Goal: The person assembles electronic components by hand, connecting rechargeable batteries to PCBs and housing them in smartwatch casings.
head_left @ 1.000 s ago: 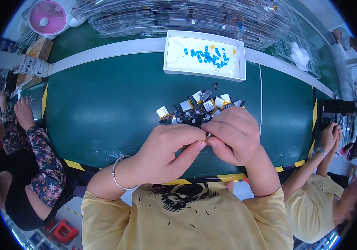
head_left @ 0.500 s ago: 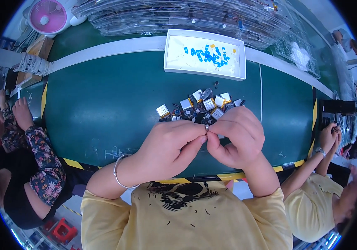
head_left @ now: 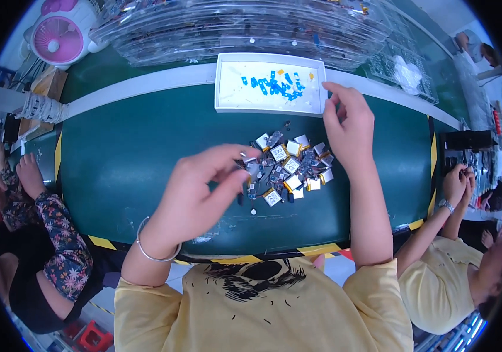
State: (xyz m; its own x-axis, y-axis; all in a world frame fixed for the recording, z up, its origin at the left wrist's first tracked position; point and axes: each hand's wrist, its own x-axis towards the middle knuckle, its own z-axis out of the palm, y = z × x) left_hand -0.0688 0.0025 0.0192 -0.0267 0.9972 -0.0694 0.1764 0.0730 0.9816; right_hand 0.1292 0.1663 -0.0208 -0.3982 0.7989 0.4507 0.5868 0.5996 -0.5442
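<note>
My left hand point(head_left: 204, 182) is at the left edge of a heap of small electronic parts with silver pouch batteries point(head_left: 291, 165). Its thumb and fingers are curled around a small electronic assembly point(head_left: 251, 169), greyish and partly hidden by the fingers. My right hand point(head_left: 350, 120) is raised beside the right end of a shallow white box point(head_left: 274, 109); its thumb and fingers are apart, and nothing shows between them. Small blue pieces point(head_left: 277, 87) and a few yellow ones lie inside the box.
Stacked clear plastic trays point(head_left: 233, 35) stand behind the box, across the table. A pink and white fan point(head_left: 57, 38) is at the far left. Co-workers sit on both sides; a patterned sleeve point(head_left: 60, 234) shows at left. Striped tape point(head_left: 251, 259) edges the green table.
My hands were pinched together over the heap and are now apart. The right hand has moved up to the box; the left has shifted left. The view has tilted, showing more of the heap.
</note>
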